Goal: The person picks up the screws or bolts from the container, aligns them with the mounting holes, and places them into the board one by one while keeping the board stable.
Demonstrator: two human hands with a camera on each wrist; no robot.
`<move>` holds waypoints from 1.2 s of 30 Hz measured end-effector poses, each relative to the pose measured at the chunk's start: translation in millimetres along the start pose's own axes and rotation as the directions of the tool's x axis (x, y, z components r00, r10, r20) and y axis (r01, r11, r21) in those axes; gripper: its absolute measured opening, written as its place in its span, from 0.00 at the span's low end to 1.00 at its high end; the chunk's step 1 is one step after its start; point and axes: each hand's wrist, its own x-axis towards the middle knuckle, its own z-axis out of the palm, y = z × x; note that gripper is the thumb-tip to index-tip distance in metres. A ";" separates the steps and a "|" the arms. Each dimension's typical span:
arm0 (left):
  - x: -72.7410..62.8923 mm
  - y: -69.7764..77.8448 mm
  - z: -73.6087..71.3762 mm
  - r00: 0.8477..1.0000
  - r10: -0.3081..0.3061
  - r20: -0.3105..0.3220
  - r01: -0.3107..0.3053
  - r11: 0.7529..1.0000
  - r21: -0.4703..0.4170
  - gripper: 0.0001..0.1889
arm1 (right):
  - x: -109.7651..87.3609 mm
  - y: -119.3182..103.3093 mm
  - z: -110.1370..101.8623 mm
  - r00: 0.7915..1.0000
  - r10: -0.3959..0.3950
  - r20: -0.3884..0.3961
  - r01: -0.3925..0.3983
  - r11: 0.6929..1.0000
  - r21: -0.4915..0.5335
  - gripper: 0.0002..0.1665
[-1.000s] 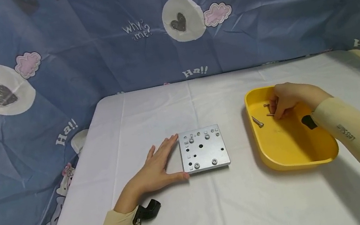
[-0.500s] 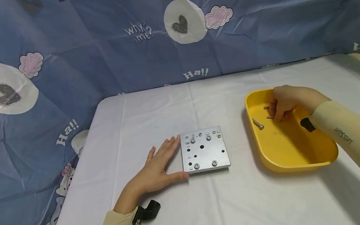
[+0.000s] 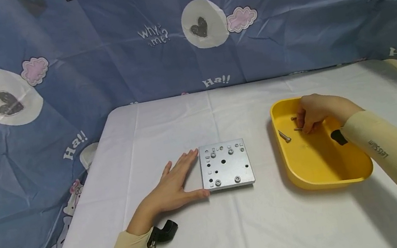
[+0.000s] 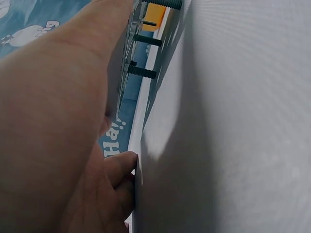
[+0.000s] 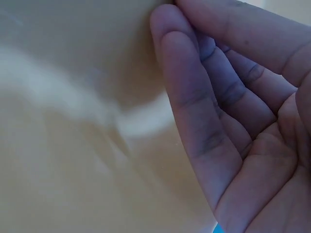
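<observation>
A square silver metal plate [image 3: 225,165] with holes and several socket-head screws lies on the table in the head view. The left hand [image 3: 172,190] spans its left side, with the straight thumb at the near corner and the fingertips at the far corner. In the left wrist view, threaded screw shanks [image 4: 142,72] stick out beneath the plate, whose edge is raised off the cloth. The right hand [image 3: 314,112] reaches into a yellow tray [image 3: 312,183], thumb and curled fingers pinched at a small screw [image 3: 297,129]. The right wrist view hides the pinched tip.
Inside the tray, a longer screw [image 3: 285,136] lies by the left wall, and another small screw [image 3: 293,118] sits near the right hand. A white cloth [image 3: 167,125] covers the table. Behind it hangs a blue printed curtain [image 3: 134,73].
The head view has shifted slightly. Both hands stay where they were, the left at the plate and the right in the tray.
</observation>
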 end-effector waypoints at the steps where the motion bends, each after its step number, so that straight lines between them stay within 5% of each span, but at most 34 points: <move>1: 0.1 0.2 0.1 1.000 0.001 0.000 -0.001 1.000 0.000 0.61 | 0.2 -0.1 -0.3 1.000 0.000 -0.001 0.000 1.000 -0.011 0.09; 13: 0.4 -2.3 1.4 1.000 0.008 -0.002 -0.008 1.000 -0.002 0.61 | 0.0 -3.8 -5.1 0.993 -0.020 0.118 0.024 0.999 -0.034 0.10; 36: 1.2 -4.8 2.1 1.000 0.015 -0.009 -0.015 1.000 0.007 0.61 | -10.0 -24.5 -27.1 0.987 -0.149 -0.057 0.149 0.989 -0.005 0.09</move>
